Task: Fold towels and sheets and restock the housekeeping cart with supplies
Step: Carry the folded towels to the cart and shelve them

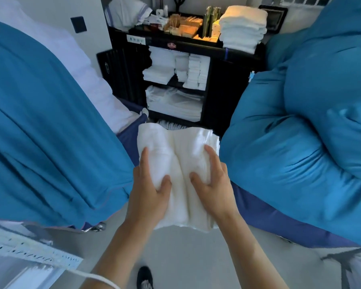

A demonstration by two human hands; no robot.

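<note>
Both forearms enter from the lower edge and meet on a stack of folded white towels (183,180) carried at mid-frame, above a pale grey floor (186,251). Left hand (150,184): thumb lies on the top face of the stack, one finger extends along the top near the left edge, remaining fingers pass out of sight around the side; it grasps the stack from the left. Right hand (212,180): mirrored arrangement, thumb pressed into the top face, one finger extended forward along the top, the rest wrapped around the right side and hidden. The stack sags slightly along its centre line between the two thumbs. A dark shoe (144,277) shows on the floor below the arms.

Directly ahead stands a black housekeeping cart (223,84). Its open shelves hold folded white linen (175,71) in several piles on the upper shelf and flatter folded sheets (173,103) on the shelf beneath. On the cart top, a tall pile of white towels (241,28) sits at the right; small packaged supplies (186,24) fill the middle tray. Details of those items are too small to tell.

Left of the aisle, a bed carries a teal cover (46,132) with white bedding (75,57) beyond it. Right of the aisle, a bulky teal duvet (304,132) is heaped over a dark blue bed base (275,222). The carried stack lies between the two beds, just short of the cart's lowest shelf.
</note>
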